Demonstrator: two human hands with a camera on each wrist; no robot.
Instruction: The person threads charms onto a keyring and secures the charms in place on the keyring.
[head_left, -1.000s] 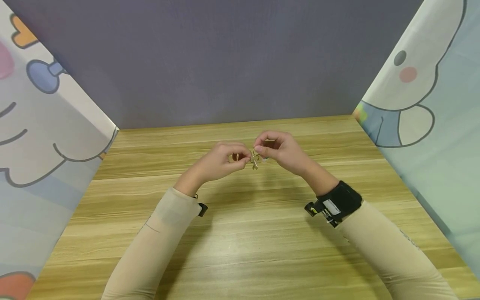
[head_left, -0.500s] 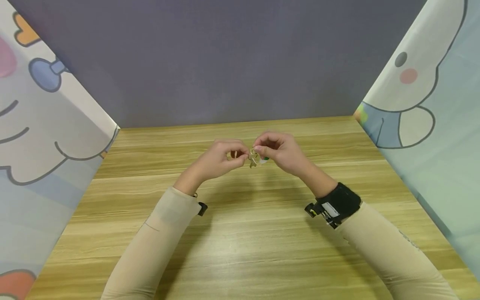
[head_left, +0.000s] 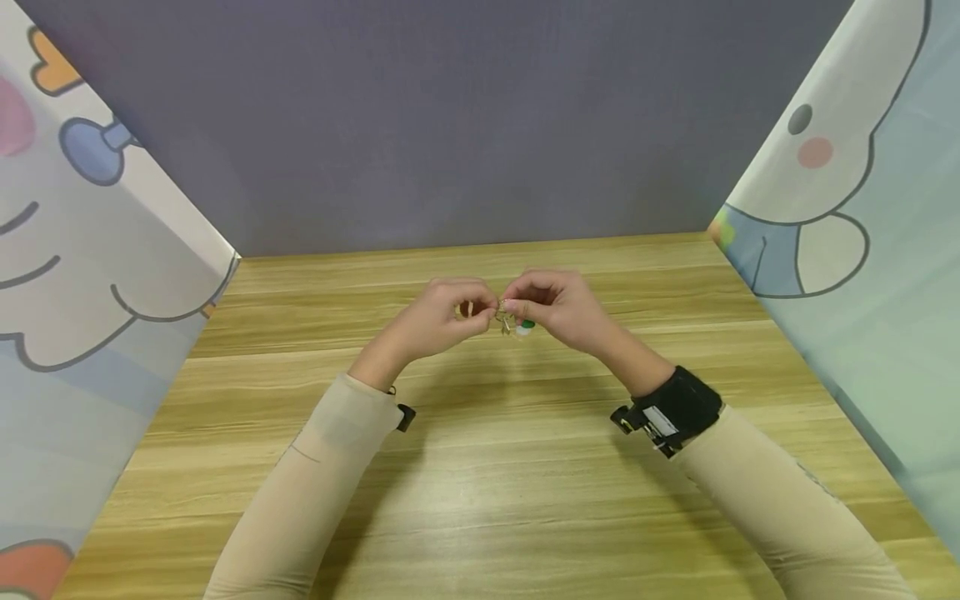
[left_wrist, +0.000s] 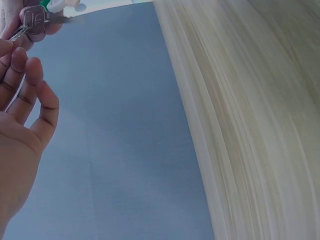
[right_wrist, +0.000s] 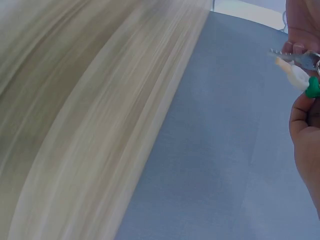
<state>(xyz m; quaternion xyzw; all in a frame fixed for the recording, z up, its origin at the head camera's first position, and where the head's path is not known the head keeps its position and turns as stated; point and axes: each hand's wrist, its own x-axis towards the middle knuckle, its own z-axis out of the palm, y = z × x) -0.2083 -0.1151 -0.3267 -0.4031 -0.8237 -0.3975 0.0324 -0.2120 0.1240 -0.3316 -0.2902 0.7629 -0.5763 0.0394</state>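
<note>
Close above the table, my left hand [head_left: 442,321] and my right hand [head_left: 567,312] meet fingertip to fingertip at a small metal key ring [left_wrist: 19,33]. The left thumb and index finger pinch one side of the ring, and the right thumb and index finger pinch it from the other side. A silver key [left_wrist: 35,21] with a raised mark on its head hangs from it, its toothed blade seen in the right wrist view. Beside the right fingers dangles a small white charm [right_wrist: 298,77] with a green band and an orange tip. The fingers partly hide the ring.
The wood-grain table [head_left: 480,483] runs up to a grey-blue panel [head_left: 465,125] at the back. Cartoon-printed curtains [head_left: 832,275] line both sides. Each wrist wears a strapped camera, the right one on a black band [head_left: 678,404].
The right fingertips have come slightly down and left, closer to the left ones. The key has turned between the hands, and more of the green and white charm shows below the right hand.
</note>
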